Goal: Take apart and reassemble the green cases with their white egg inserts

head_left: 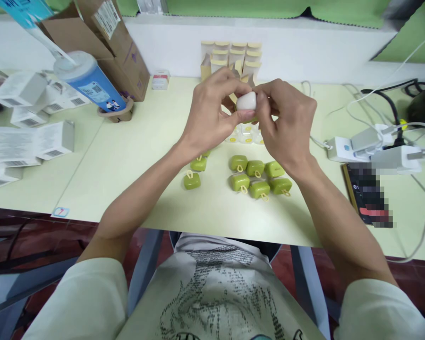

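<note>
Between both hands, above the table, is a small white rounded case (247, 101) with a sliver of green at its lower edge. My left hand (216, 106) pinches it from the left with thumb and fingers. From the other side my right hand (285, 120) grips its right end, fingers curled. Below, several glossy green cases (256, 168) with pale loops lie in a cluster. Two more green cases (192, 181) sit to the left, with part of another behind my left wrist. Clear plastic pieces with yellow dots (247, 134) are partly hidden by my hands.
Several pale open boxes (253, 54) stand against the wall. On the left are white boxes (55, 139), a blue cylindrical container (99, 87) and a brown carton (127, 56). A power strip (343, 148) with cables and a phone (364, 193) lie at right.
</note>
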Available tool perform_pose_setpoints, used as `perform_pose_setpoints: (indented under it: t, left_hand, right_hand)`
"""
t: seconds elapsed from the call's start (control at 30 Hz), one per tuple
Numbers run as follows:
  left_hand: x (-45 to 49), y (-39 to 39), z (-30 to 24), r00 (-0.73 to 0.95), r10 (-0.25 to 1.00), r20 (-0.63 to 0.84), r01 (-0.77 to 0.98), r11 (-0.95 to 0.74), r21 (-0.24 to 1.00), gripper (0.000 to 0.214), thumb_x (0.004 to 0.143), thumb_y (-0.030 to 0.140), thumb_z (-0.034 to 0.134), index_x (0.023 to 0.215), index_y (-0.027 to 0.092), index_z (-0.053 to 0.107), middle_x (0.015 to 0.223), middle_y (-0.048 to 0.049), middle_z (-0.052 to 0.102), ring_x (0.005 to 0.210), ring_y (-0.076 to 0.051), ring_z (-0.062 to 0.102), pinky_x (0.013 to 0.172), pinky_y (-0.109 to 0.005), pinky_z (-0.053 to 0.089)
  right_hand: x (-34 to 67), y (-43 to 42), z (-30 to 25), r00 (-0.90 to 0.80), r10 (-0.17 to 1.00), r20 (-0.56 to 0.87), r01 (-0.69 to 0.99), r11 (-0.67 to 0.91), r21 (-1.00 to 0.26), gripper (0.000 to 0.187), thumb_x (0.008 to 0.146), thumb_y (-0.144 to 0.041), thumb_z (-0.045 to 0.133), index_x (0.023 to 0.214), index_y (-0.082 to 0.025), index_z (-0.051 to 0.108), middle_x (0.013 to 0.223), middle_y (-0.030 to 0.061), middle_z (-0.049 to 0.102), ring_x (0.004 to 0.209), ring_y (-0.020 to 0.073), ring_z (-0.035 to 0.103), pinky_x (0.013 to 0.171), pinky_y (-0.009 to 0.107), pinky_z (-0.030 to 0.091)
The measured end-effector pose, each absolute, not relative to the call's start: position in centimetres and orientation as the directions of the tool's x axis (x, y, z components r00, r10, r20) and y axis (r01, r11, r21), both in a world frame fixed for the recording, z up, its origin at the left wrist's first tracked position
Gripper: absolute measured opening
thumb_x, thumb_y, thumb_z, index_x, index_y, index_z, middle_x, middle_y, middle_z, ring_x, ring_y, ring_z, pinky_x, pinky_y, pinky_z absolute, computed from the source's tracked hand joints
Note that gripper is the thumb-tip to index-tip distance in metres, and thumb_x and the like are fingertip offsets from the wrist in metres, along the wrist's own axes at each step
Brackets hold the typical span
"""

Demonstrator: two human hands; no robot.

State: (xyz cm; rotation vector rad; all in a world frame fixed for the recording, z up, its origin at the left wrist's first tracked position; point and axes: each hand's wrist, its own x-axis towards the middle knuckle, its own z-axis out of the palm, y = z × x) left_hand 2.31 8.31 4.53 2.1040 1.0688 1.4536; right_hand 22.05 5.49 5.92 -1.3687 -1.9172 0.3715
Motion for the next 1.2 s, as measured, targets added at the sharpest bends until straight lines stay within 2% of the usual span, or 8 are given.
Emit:
perform_pose_setpoints:
  t: [0.1,0.23,0.5,0.67,0.83,1.0,1.07,1.2]
  left_hand:
    - [2.7,8.4,4.2,0.184,0.751,0.634,0.38,-0.65,0.659,0.01,0.09,0.036,0.09,0.098,0.036,0.084,0.111,-0.0069,0.078,0.104,-0.031,0.073,0.087,-0.048,0.069]
    - [3.0,8.4,3.9,0.202,0.77,0.606,0.359,-0.633,0.685,0.006,0.096,0.038,0.085,0.097,0.034,0.082,0.112,-0.0086,0.078,0.108,-0.032,0.076,0.091,-0.049,0.071]
    - [0.0,10.3,4.6,0.177,0.9,0.399,0.11,-0.421,0.9,0.051,0.088,0.078,0.089,0.099,0.03,0.076,0.118,-0.0062,0.082,0.078,-0.024,0.078,0.066,-0.048,0.074]
    - [-2.1,11.6,5.6,0.055,0.867,0.495,0.152,-0.497,0.854,0.043,0.08,0.075,0.097,0.097,0.04,0.079,0.107,0.0047,0.082,0.089,-0.021,0.073,0.076,-0.051,0.072]
    - [-2.3,11.8,5.0,0.107,0.883,0.457,0.192,-0.469,0.862,0.056,0.072,0.075,0.103,0.103,0.038,0.076,0.11,0.0072,0.082,0.098,-0.021,0.07,0.091,-0.059,0.072]
    - [-1.9,11.2,5.1,0.104,0.879,0.466,0.155,-0.477,0.865,0.043,0.074,0.052,0.103,0.103,0.032,0.078,0.115,-0.0024,0.079,0.095,-0.023,0.075,0.087,-0.058,0.075]
    - [-1.8,11.1,5.2,0.084,0.881,0.465,0.175,-0.472,0.864,0.041,0.07,0.047,0.102,0.101,0.032,0.078,0.116,-0.0031,0.079,0.092,-0.026,0.078,0.081,-0.058,0.076]
    - [-1.9,11.3,5.2,0.133,0.885,0.445,0.265,-0.465,0.845,0.037,0.073,0.053,0.098,0.103,0.042,0.079,0.115,0.0001,0.083,0.101,-0.034,0.083,0.078,-0.063,0.076]
  right_hand:
    - [21.8,5.6,5.7,-0.131,0.898,0.421,0.675,0.392,-0.626,0.033,0.119,-0.053,0.048,0.115,-0.033,0.074,0.114,0.0095,0.081,0.102,0.0291,0.079,0.093,0.045,0.065]
    - [21.7,5.9,5.3,-0.087,0.916,0.392,0.655,0.349,-0.67,0.048,0.117,-0.07,0.046,0.116,-0.031,0.074,0.118,0.0093,0.08,0.11,0.03,0.081,0.082,0.04,0.065]
    - [22.3,6.7,5.2,-0.229,0.921,0.316,0.55,0.39,-0.739,0.053,0.115,-0.074,0.055,0.116,-0.027,0.08,0.111,0.0102,0.084,0.093,0.0275,0.082,0.08,0.04,0.065]
    - [19.0,4.3,2.3,-0.718,0.681,0.144,0.535,0.672,-0.511,0.021,0.116,-0.037,0.07,0.115,-0.022,0.084,0.111,0.0101,0.084,0.091,0.0241,0.076,0.086,0.038,0.056]
    - [16.1,2.0,0.8,-0.824,0.566,-0.021,0.552,0.795,-0.251,0.021,0.116,-0.031,0.073,0.13,-0.021,0.084,0.139,0.0163,0.079,0.099,0.0263,0.075,0.073,0.036,0.045]
    - [21.0,4.4,4.8,-0.549,0.808,0.215,0.735,0.589,-0.337,0.028,0.117,-0.037,0.063,0.113,-0.022,0.087,0.118,0.0144,0.084,0.098,0.0329,0.077,0.088,0.047,0.057]
    - [24.5,6.3,6.5,-0.356,0.914,0.192,0.849,0.403,-0.343,0.025,0.111,-0.036,0.07,0.127,-0.023,0.085,0.113,0.0141,0.085,0.106,0.0365,0.078,0.1,0.053,0.06]
    - [29.6,9.5,6.9,-0.035,0.99,-0.134,0.972,0.003,-0.236,0.091,0.092,-0.036,0.097,0.17,-0.015,0.055,0.136,0.0256,0.082,0.112,0.0413,0.08,0.1,0.054,0.063]
